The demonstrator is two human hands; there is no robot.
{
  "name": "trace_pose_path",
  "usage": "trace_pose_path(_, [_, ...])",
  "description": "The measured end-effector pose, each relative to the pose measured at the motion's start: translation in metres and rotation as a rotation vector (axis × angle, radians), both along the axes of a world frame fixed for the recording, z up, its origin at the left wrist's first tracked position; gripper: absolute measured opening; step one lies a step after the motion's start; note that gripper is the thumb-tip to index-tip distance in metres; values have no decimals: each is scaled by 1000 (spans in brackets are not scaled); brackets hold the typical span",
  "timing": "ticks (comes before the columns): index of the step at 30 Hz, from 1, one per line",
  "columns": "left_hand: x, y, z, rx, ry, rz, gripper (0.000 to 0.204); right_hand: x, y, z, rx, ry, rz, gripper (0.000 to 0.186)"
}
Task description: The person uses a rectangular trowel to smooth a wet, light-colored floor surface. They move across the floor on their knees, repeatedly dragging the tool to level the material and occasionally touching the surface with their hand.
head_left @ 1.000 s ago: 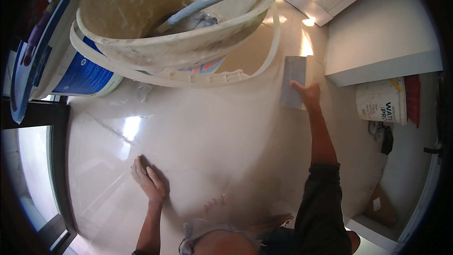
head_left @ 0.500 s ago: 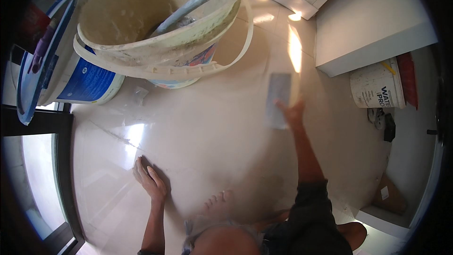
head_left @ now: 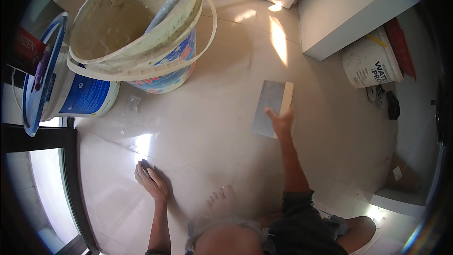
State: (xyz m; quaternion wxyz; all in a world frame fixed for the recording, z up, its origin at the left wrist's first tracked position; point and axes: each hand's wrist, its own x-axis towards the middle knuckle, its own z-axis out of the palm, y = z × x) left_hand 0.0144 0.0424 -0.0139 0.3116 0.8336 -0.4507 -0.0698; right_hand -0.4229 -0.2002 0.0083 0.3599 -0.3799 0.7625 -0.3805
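In my right hand [head_left: 282, 122] is a wide scraper [head_left: 270, 104], a flat grey blade with a cream strip along its right side. My thumb lies across the blade, and the other fingers are mostly hidden at the cream strip. The scraper is over the glossy beige tiled floor [head_left: 203, 127]; whether its edge touches the tiles I cannot tell. Lower left, my left hand [head_left: 152, 182] rests on its side against the floor, fingers stretched out and nothing seen in them. A bright reflection lies just beyond its fingertips.
A dirty cream bucket [head_left: 134, 73] with a raised handle and a stick inside stands far left. Beside it is a blue-and-white pail [head_left: 87, 94] with a blue-rimmed lid [head_left: 37, 106]. A white pail [head_left: 370, 63] sits under a white ledge [head_left: 349, 28] at right. A dark door frame [head_left: 71, 179] borders the left.
The scraper has come slightly nearer to me and now slants, with its cream strip showing more clearly. My left hand stays on the floor. The whole view has turned a little.
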Motion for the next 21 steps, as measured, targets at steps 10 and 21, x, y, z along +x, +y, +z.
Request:
trace_pose_path(10, [-69,-24,22,129,43,-406,63,39,136,23,103,145,460,73])
trace_pose_path(21, [-265,-144,-16,52,-157,-1288,78,-348,218,227,282,1085,269,87])
